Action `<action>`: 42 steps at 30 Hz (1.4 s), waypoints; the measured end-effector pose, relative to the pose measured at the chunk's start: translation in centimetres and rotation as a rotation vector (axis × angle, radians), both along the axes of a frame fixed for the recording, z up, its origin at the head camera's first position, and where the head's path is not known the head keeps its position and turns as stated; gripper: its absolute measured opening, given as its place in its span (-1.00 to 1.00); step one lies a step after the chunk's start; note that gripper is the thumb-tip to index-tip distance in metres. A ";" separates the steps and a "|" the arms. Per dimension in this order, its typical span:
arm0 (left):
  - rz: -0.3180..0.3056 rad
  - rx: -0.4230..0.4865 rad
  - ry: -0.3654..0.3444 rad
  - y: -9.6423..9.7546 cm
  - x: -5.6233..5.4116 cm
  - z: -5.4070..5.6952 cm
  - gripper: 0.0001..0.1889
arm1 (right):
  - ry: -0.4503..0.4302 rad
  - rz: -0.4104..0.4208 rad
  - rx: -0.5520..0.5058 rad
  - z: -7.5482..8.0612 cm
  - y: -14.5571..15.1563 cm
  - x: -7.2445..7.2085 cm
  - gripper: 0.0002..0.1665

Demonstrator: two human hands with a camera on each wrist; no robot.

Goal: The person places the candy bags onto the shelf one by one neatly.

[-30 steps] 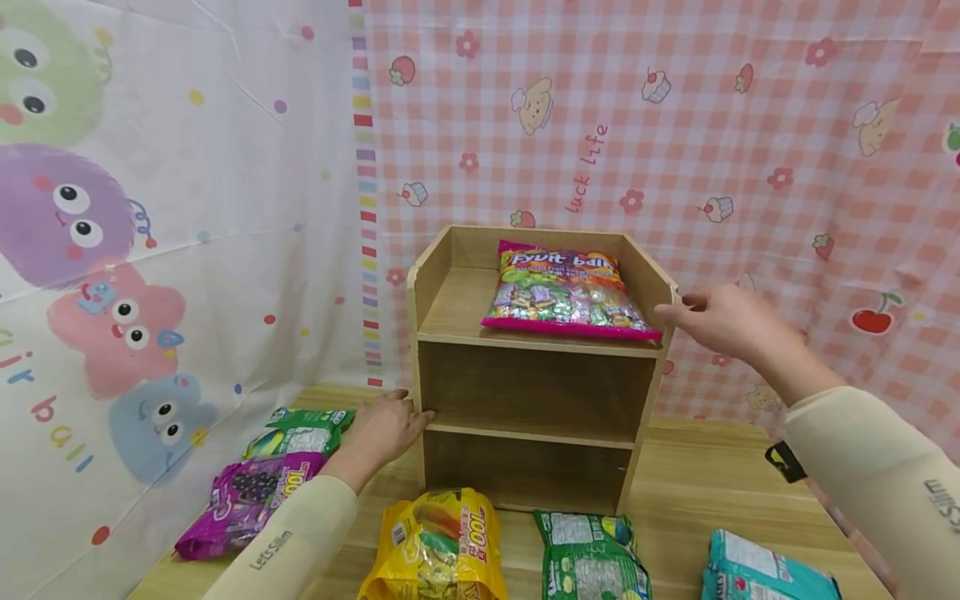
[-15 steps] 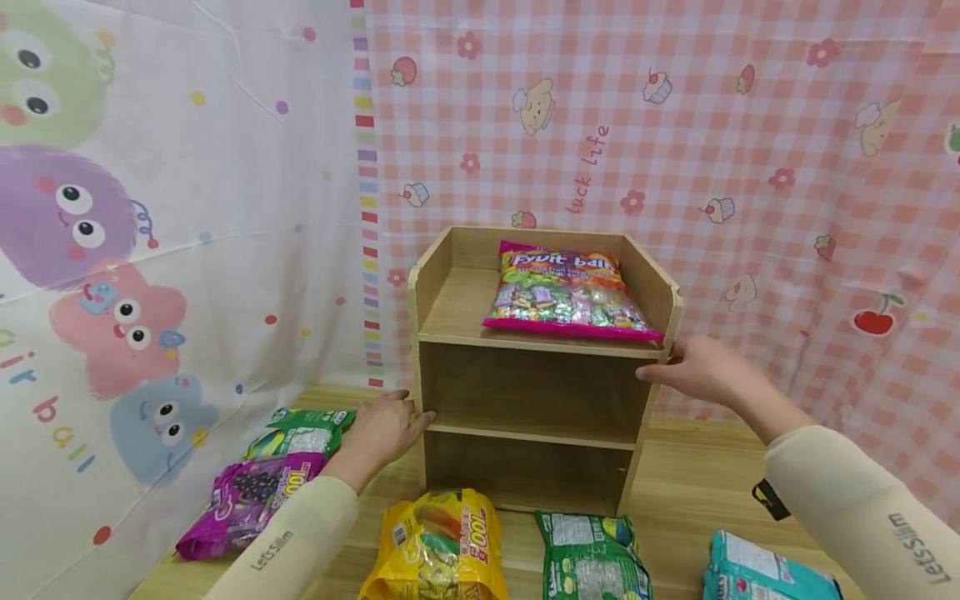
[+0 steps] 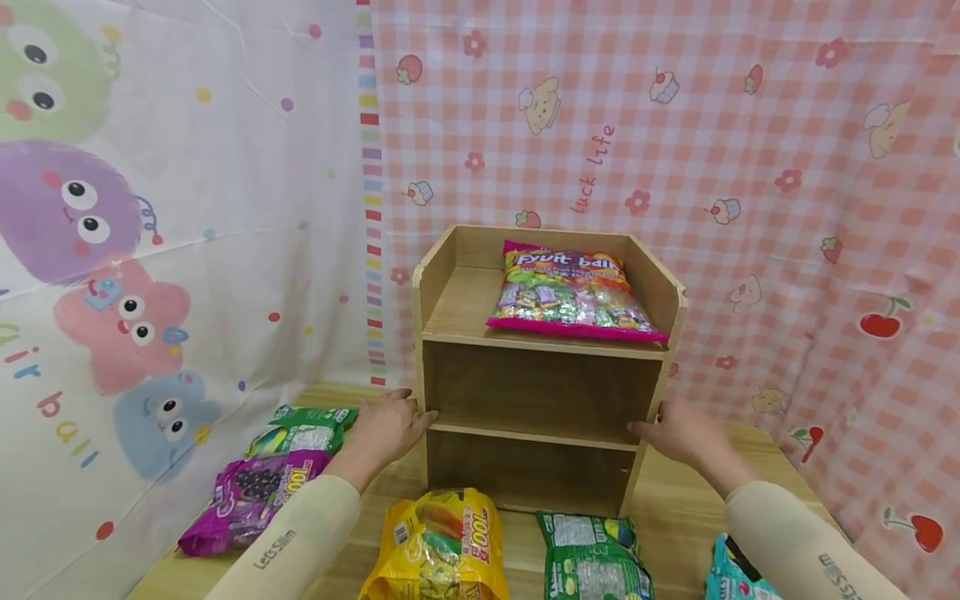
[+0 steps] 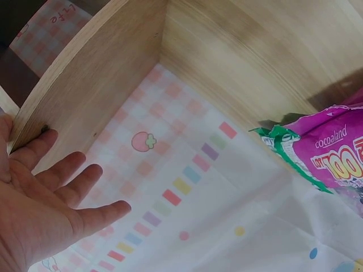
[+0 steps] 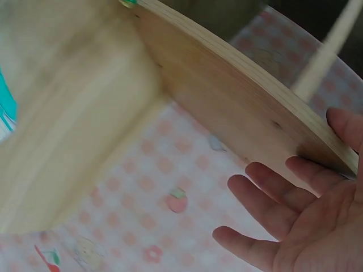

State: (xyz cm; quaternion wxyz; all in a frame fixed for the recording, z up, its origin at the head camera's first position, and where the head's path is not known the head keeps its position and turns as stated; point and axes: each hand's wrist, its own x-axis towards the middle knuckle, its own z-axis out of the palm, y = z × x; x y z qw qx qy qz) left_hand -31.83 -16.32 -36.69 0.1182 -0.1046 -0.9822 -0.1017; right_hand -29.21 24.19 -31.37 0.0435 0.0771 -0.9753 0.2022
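A small wooden shelf (image 3: pixel 463 304) with three levels stands on the table. A pink-edged bag of fruit candy (image 3: pixel 573 292) lies on its top level. My left hand (image 3: pixel 388 429) holds the left side panel (image 4: pixel 108 85), thumb over the front edge and index finger against the outer face; its other fingers are spread. On the opposite side, my right hand (image 3: pixel 686 435) pinches the right side panel (image 5: pixel 227 96) at about middle-board height. Its thumb laps the front edge, while the remaining fingers stay extended along the outside.
A yellow candy bag (image 3: pixel 438 546) and a green one (image 3: pixel 596 558) lie before the shelf. Purple (image 3: pixel 255 500) and green bags (image 3: pixel 307 429) lie at left. A teal bag (image 3: pixel 738 575) sits front right, partly behind my sleeve. Patterned cloths (image 3: pixel 525 150) hang behind.
My right hand has moved down along the shelf's right side, from the top rim to the middle board. The left hand stays at the left panel, and the shelf keeps its place.
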 end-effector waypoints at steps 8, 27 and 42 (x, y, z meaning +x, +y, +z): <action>0.001 0.006 0.000 0.3 0.1 0.2 -0.45 | 0.012 -0.021 -0.033 -2.6 0.1 -0.2 -0.45; -0.005 0.025 0.116 0.1 0.4 -1.1 -0.45 | 0.038 -0.114 -0.154 -4.4 -0.4 0.2 -0.49; 0.006 0.101 0.030 -1.0 0.8 -2.6 -0.29 | 0.042 -0.108 -0.181 -5.0 -0.5 0.2 -0.52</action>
